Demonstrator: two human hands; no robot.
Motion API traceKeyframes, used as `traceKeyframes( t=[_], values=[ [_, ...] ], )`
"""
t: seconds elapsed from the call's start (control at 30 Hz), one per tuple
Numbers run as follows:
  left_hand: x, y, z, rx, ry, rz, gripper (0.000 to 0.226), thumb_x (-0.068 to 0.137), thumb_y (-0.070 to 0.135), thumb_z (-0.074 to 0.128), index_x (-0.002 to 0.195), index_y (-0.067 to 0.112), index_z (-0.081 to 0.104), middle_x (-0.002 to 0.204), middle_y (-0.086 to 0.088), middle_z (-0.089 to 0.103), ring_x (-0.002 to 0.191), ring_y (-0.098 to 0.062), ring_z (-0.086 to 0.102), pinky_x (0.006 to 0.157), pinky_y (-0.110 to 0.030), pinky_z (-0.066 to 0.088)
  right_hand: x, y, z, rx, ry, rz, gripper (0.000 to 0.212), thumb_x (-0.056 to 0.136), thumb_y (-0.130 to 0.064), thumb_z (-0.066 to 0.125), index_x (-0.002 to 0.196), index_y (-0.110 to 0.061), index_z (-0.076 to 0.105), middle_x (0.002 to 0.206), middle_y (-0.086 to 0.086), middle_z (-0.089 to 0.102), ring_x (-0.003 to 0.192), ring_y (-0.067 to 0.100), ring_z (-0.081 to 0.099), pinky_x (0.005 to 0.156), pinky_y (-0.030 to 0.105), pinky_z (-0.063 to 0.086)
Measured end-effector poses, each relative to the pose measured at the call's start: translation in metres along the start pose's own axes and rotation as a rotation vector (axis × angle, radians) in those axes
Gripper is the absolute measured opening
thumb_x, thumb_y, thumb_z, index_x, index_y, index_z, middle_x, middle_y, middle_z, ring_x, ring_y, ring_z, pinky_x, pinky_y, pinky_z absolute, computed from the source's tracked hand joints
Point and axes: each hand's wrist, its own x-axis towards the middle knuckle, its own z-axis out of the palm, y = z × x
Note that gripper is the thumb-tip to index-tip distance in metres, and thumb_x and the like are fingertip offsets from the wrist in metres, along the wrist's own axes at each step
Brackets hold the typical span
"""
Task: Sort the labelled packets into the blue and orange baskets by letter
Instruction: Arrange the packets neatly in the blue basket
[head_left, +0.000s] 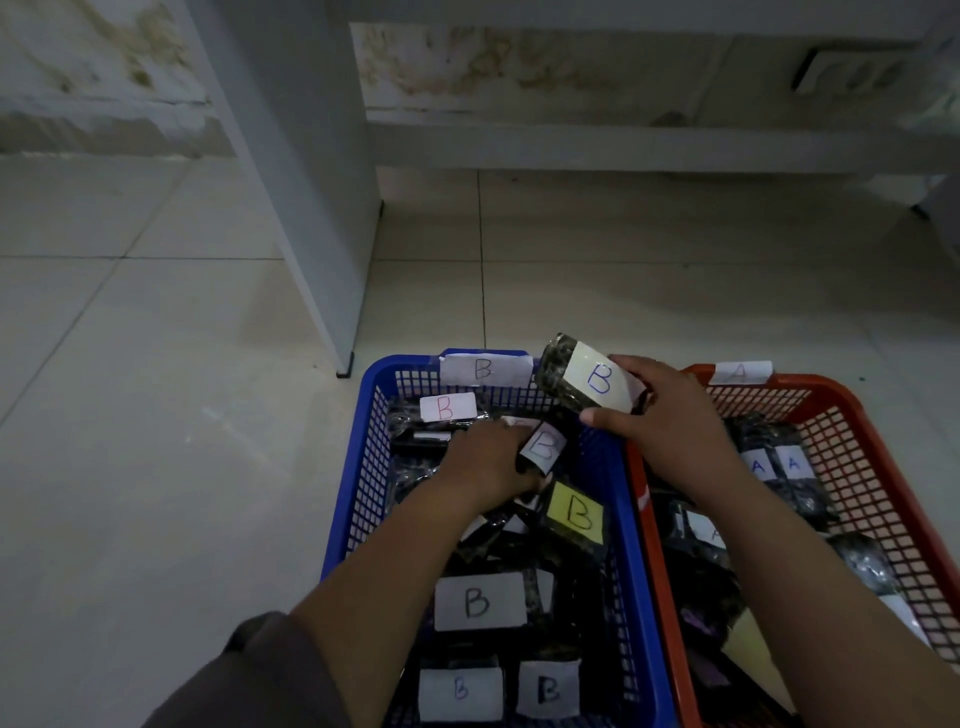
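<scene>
A blue basket (353, 499) tagged B stands on the floor, with an orange basket (857, 415) tagged A to its right. Several dark packets with B labels fill the blue one; packets with A labels (776, 465) lie in the orange one. My right hand (670, 415) holds a dark packet with a white B label (582, 376) above the blue basket's far right corner. My left hand (488, 460) is down inside the blue basket, gripping another B packet (543, 447). A yellow-labelled B packet (574, 514) lies just below it.
Pale floor tiles (156, 415) spread to the left and beyond the baskets. A white cabinet leg (311, 234) comes down just behind the blue basket's far left corner. A stained wall and low ledge (623, 145) run across the back.
</scene>
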Motion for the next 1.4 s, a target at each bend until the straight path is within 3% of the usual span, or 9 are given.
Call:
traceKeyframes(
  t=[0.17,0.27,0.4,0.5,0.6,0.8,1.03,1.3,1.4],
  values=[
    [-0.013,-0.010,-0.007,-0.025,-0.119,0.034,0.053,0.078,0.036,0.069,0.128,0.031,0.054,0.126,-0.003,0.056,0.115,-0.024,0.053,0.094,-0.038,0.046,0.010,0.003,0.009,-0.036,-0.004,-0.010,0.061,0.067,-0.034,0.082,0.122,-0.028,0.057,0.120,-0.004,0.058,0.112,0.017,0.051,0.089,0.032,0.044],
    [-0.022,-0.023,-0.019,-0.055,-0.167,0.075,0.070,0.080,0.016,0.071,0.141,0.034,0.041,0.140,-0.002,0.043,0.125,-0.022,0.045,0.103,-0.035,0.041,0.020,-0.001,0.020,-0.084,-0.068,-0.017,0.065,0.066,-0.034,0.083,0.124,-0.027,0.054,0.119,0.004,0.056,0.109,0.020,0.051,0.083,0.028,0.041],
    [-0.037,-0.034,-0.032,-0.009,-0.163,0.050,0.073,0.083,0.011,0.067,0.146,0.023,0.031,0.134,-0.007,0.042,0.124,-0.022,0.043,0.095,-0.021,0.034,0.024,-0.012,0.032,-0.314,-0.208,-0.087,0.064,0.070,-0.028,0.080,0.125,-0.025,0.048,0.114,0.007,0.053,0.096,0.017,0.044,0.076,0.028,0.037],
    [-0.046,-0.042,-0.037,-0.169,-0.098,0.003,0.063,0.080,0.004,0.068,0.136,0.020,0.043,0.132,-0.002,0.050,0.113,-0.015,0.052,0.086,-0.021,0.047,0.026,-0.012,0.041,-0.574,-0.262,-0.168,0.056,0.075,-0.034,0.076,0.122,-0.023,0.049,0.115,0.007,0.058,0.102,0.021,0.050,0.085,0.031,0.038],
    [-0.049,-0.050,-0.035,-0.241,-0.094,-0.034,0.054,0.078,0.003,0.069,0.125,0.022,0.051,0.125,0.000,0.055,0.103,-0.011,0.054,0.072,-0.012,0.048,0.026,-0.012,0.050,-0.779,-0.246,-0.224,0.052,0.078,-0.044,0.069,0.123,-0.027,0.047,0.117,0.000,0.062,0.108,0.022,0.054,0.100,0.036,0.026],
    [-0.049,-0.056,-0.039,-0.455,-0.131,-0.087,0.058,0.081,-0.004,0.066,0.129,0.027,0.054,0.116,0.007,0.054,0.087,0.000,0.055,0.065,-0.004,0.048,0.023,-0.006,0.052,-0.823,-0.065,-0.306,0.044,0.079,-0.035,0.068,0.119,-0.024,0.054,0.117,0.000,0.063,0.113,0.023,0.051,0.100,0.040,0.012],
    [-0.050,-0.059,-0.039,-0.406,-0.185,-0.082,0.066,0.082,-0.002,0.066,0.135,0.031,0.047,0.138,0.009,0.044,0.120,-0.009,0.044,0.092,-0.013,0.037,0.021,-0.009,0.065,-0.949,-0.090,-0.320,0.039,0.085,-0.027,0.062,0.122,-0.020,0.052,0.108,0.001,0.066,0.105,0.022,0.057,0.109,0.037,0.017],
    [-0.054,-0.063,-0.047,-0.458,-0.198,-0.046,0.066,0.080,-0.003,0.068,0.133,0.033,0.050,0.126,0.014,0.053,0.111,-0.004,0.052,0.080,-0.003,0.041,0.019,-0.008,0.057,-0.864,-0.065,-0.283,0.038,0.083,-0.038,0.064,0.117,-0.024,0.057,0.106,-0.002,0.067,0.100,0.019,0.058,0.100,0.032,0.019],
    [-0.055,-0.069,-0.054,-0.522,-0.212,-0.058,0.065,0.077,0.000,0.071,0.128,0.037,0.054,0.124,0.018,0.056,0.112,0.000,0.053,0.091,-0.009,0.040,0.021,-0.003,0.055,-0.829,-0.103,-0.302,0.037,0.083,-0.038,0.065,0.117,-0.026,0.059,0.112,-0.004,0.066,0.105,0.018,0.056,0.102,0.032,0.019]
  ],
)
